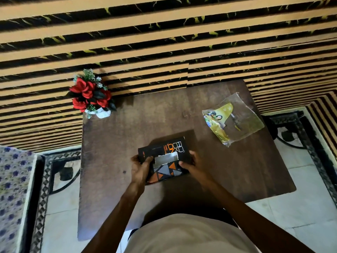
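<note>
A black cardboard box [165, 149] with orange lettering and orange and grey triangles is held just above the dark wooden table [145, 117]. A torn opening in its top face shows a pale inside. My left hand [140, 168] grips the box's left edge, with a finger at the torn opening. My right hand [191, 165] grips its right edge, the thumb lying on the top face.
A clear plastic packet [233, 119] with yellow printed card inside lies at the table's back right. A pot of red artificial flowers [91, 94] stands at the back left corner, against the striped wall. A patterned cloth [11, 189] is at the far left; tiled floor surrounds the table.
</note>
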`<state>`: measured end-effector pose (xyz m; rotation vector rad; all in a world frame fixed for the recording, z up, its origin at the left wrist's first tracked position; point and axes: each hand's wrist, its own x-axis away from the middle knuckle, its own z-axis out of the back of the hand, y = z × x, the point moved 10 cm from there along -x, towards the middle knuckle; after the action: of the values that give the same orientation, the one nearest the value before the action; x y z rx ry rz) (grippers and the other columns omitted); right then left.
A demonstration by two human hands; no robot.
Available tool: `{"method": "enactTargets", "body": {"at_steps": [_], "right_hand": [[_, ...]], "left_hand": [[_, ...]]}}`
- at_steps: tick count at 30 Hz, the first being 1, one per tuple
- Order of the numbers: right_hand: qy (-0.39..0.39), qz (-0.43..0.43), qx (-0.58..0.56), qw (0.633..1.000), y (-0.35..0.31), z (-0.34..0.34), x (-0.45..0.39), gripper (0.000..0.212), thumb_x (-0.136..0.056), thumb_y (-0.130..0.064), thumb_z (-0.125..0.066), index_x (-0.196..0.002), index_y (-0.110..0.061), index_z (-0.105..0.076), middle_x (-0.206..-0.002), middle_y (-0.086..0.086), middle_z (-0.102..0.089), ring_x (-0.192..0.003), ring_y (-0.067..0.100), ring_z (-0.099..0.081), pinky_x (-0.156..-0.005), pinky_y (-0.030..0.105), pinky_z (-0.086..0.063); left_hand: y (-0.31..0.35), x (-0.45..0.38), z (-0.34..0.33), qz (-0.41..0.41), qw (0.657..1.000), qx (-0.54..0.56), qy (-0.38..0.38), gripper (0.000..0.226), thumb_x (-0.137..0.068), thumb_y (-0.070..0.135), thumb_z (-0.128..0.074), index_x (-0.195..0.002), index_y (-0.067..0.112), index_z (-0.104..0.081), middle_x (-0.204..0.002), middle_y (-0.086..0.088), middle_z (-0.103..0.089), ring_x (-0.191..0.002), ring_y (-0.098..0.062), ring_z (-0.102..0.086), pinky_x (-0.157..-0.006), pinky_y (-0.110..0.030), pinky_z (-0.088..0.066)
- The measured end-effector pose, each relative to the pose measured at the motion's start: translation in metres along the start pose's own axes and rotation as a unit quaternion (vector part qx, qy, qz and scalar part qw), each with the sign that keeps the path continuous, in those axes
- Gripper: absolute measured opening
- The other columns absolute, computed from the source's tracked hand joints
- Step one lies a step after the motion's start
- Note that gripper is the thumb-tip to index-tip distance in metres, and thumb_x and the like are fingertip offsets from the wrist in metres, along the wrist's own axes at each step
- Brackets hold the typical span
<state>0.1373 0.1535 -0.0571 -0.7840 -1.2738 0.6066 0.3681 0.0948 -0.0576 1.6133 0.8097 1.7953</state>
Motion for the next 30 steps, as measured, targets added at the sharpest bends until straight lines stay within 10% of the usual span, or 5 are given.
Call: {"method": "enactTargets", "body": {"at_steps": [4,11,20,30], "right_hand": [[0.029,-0.009,-0.042,0.999,-0.025,0.007,-0.026,0.080,-0.073,-0.017,-0.078,-0.141,-0.022,-0.036,-0.128,-0.005,-0.054,-0.118,0.017,-0.055,-0.101,0.045,-0.050],[0.092,0.045,-0.014,0.995,-0.138,0.026,-0.112,0.062,-0.081,-0.009,-0.072,-0.135,-0.018,-0.042,-0.124,0.004,-0.058,-0.110,0.023,-0.058,-0.097,0.048,-0.051],[0.074,-0.003,-0.009,0.997,-0.182,0.022,-0.195,0.070,-0.081,-0.011,-0.070,-0.142,-0.027,-0.039,-0.128,0.000,-0.054,-0.099,0.012,-0.055,-0.094,0.040,-0.050],[0.020,0.000,0.035,0.999,-0.179,0.023,-0.210,0.060,-0.087,-0.019,-0.068,-0.139,-0.022,-0.038,-0.119,-0.002,-0.053,-0.108,0.017,-0.053,-0.094,0.038,-0.045]], "left_hand": [[0.049,-0.019,-0.019,-0.053,0.999,0.004,-0.012,0.038,-0.090,0.004,-0.060,-0.123,0.008,-0.041,-0.119,-0.010,-0.058,-0.091,-0.012,-0.059,-0.066,-0.018,-0.053],[0.155,-0.083,-0.072,-0.079,0.991,0.009,-0.111,0.056,-0.087,-0.003,-0.053,-0.132,0.031,-0.045,-0.109,0.002,-0.064,-0.081,-0.014,-0.066,-0.044,-0.020,-0.053],[0.195,-0.152,-0.098,-0.109,0.986,0.023,-0.125,0.062,-0.084,-0.012,-0.058,-0.135,0.016,-0.038,-0.123,-0.015,-0.057,-0.107,-0.032,-0.060,-0.084,-0.042,-0.057],[0.181,-0.172,-0.097,-0.102,0.994,-0.024,-0.027,0.063,-0.079,0.015,-0.070,-0.131,0.030,-0.038,-0.130,-0.014,-0.054,-0.114,-0.033,-0.059,-0.088,-0.052,-0.057]]}}
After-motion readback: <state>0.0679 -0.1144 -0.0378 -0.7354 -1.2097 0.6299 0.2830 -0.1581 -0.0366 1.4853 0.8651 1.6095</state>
